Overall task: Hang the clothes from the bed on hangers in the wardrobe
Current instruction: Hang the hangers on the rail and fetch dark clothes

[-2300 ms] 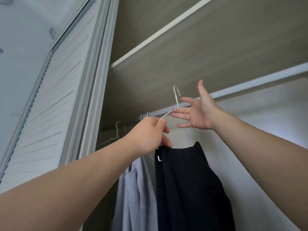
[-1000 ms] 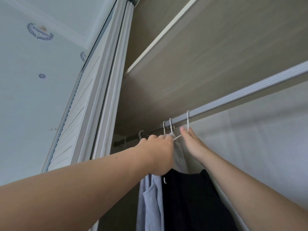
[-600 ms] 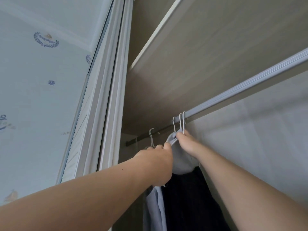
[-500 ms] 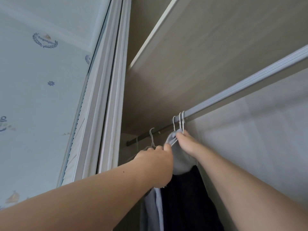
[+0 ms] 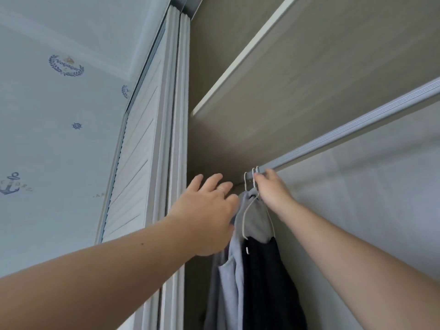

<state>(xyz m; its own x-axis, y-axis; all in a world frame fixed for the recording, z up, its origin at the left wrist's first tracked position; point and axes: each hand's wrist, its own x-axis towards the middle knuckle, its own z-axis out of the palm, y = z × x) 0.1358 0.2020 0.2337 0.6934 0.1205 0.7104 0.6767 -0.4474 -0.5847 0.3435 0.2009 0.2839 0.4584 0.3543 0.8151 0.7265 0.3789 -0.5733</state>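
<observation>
The right hand (image 5: 271, 190) pinches a white hanger (image 5: 243, 225) by its hook at the rail (image 5: 357, 129). The left hand (image 5: 209, 208) is open, fingers spread, beside the grey garment (image 5: 256, 220).

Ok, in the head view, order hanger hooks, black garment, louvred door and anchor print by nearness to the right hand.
1. hanger hooks, at the right hand's fingertips.
2. black garment, below it.
3. louvred door, to the left.
4. anchor print, far left.

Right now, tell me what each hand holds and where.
The right hand grips a white hanger at its hook, just under the rail. The left hand is open and holds nothing, beside the gray garment.
</observation>
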